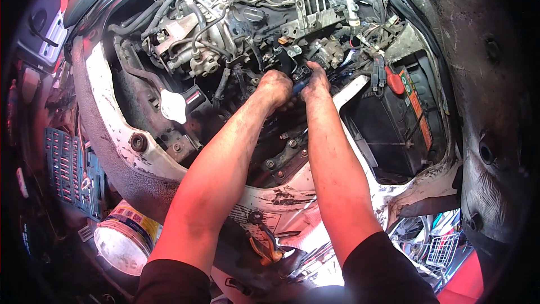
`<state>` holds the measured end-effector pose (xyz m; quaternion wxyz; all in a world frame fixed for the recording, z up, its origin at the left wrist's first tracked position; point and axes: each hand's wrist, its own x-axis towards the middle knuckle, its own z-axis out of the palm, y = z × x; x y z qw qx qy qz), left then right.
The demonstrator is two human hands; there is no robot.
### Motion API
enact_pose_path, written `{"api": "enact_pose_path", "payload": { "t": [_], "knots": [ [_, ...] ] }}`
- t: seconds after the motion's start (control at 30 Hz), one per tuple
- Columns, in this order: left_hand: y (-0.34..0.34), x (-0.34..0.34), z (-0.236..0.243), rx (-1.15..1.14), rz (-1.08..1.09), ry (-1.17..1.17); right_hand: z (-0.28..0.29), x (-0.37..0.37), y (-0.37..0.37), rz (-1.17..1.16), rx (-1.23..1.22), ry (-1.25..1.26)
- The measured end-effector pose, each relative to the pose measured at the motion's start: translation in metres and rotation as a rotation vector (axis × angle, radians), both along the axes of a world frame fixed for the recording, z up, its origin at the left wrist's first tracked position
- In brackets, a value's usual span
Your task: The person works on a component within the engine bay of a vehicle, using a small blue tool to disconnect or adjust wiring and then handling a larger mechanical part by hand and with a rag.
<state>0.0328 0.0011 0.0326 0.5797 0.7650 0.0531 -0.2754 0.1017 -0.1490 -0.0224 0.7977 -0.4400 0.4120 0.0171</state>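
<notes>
Seemingly working midway, with the engine [242, 17] uncovered and the remainder unclear, curling left hand [275, 88] and right hand [316, 80] by a blue handle [300, 86], unable to tell if gripping.

Black it is on both sides, the left sleeve [171, 282] matching the right sleeve [388, 273], short, plain and curving round at the edge! Beyond them come bare forearms [225, 155], then grimy smudges marking the ungloved left hand [275, 87] and right hand [317, 81].
</notes>
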Motion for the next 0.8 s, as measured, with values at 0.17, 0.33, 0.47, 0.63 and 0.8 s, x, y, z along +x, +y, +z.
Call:
{"api": "enact_pose_path", "payload": {
  "t": [0.17, 0.33, 0.47, 0.63, 0.8],
  "knots": [
    [-0.006, -0.021, 0.037, 0.066, 0.172, -0.112, 0.009, -0.007, -0.005, 0.048, -0.062, 0.073],
    [0.000, -0.014, 0.046, -0.151, 0.098, 0.197, -0.001, -0.002, -0.005, -0.029, -0.054, -0.021],
    [-0.005, -0.020, 0.043, -0.154, 0.157, 0.167, 0.009, -0.008, 0.001, -0.037, 0.003, -0.027],
    [-0.001, -0.014, 0.043, 0.111, 0.009, -0.016, 0.019, -0.013, 0.002, -0.068, 0.062, -0.032],
    [-0.004, -0.020, 0.055, -0.124, 0.084, 0.172, 0.022, -0.013, 0.002, -0.087, 0.117, 0.003]
  ]
}}
